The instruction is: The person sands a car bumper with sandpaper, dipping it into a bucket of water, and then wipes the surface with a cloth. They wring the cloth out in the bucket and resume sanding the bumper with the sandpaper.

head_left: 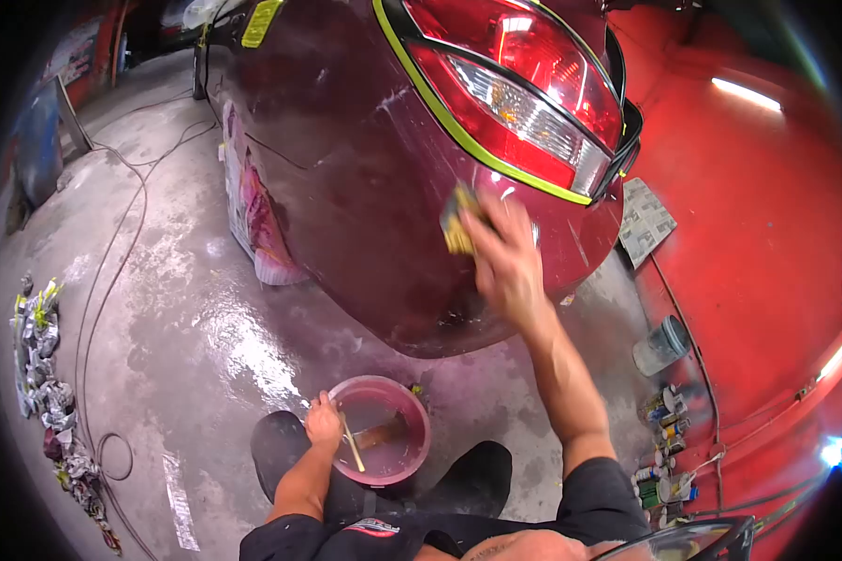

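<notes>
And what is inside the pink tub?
Cloudy water and a brownish shape, unclear what; a pale stick beside the left hand may be inside. The water hides the bottom.

Single head-worn camera, looking forward and steeply down past wearer's dark shirt (601, 496), which sits at near edge. Knees (482, 467) also near, pink basin (425, 432) between them, seen from above. Maroon car corner (365, 206) close ahead, taking up far middle; tail light (533, 103) beyond. Very wide lens: dark rounded border, floor (168, 262) spreading left, red wall (739, 215) bending round right.
</notes>
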A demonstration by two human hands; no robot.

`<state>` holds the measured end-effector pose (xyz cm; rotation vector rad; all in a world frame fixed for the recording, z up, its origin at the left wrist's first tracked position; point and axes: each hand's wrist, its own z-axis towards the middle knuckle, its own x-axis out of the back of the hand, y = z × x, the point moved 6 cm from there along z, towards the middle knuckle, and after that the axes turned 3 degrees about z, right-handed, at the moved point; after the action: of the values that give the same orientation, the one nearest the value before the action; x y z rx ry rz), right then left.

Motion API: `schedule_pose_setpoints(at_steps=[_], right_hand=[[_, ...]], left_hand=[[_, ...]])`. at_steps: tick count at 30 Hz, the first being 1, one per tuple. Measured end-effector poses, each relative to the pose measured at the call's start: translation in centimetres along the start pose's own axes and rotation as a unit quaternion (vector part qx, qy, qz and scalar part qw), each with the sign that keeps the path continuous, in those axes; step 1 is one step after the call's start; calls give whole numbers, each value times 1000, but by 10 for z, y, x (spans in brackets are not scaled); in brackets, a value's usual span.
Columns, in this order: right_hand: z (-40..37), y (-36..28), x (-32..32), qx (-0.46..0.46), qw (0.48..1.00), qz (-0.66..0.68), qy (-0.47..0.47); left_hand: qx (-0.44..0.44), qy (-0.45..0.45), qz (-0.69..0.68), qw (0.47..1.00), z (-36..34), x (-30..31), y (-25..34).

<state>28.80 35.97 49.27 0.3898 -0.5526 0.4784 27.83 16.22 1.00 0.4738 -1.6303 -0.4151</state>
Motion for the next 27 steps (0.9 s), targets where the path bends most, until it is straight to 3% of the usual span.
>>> schedule_pose_setpoints(at_steps=[3, 7, 9, 11, 13, 18, 21, 22, 27], right_hand=[[46, -8, -6, 38, 998, -55, 5], [-71, -10, -8, -1, 1000, 8, 23], [-60, -13, -5, 6, 1000, -23, 11], [5, -1, -2, -13, 998, -67, -2], [40, -2, 0, -18, 999, -21, 17], [-69, -12, -3, -34, 999, -28, -1], [3, 6, 1, -49, 997, -62, 7], [31, 5, 4, -61, 998, -9, 24], [-62, -14, 3, -63, 997, -41, 27]], left_hand=[[-13, 26, -12, 1000, -8, -5, -4], [-9, -2, -8, 1000, 6, -7, -7], [-9, -8, -4, 1000, 5, -15, -9], [-7, -11, 2, 1000, 9, -18, -6], [-20, 25, -8, 999, 3, -15, -8], [-25, 42, -17, 999, 5, -15, -4], [-34, 40, -29, 998, 4, -13, -8], [-21, 24, -23, 999, 3, -12, -5], [-21, 13, -15, 1000, 4, -4, -1]])
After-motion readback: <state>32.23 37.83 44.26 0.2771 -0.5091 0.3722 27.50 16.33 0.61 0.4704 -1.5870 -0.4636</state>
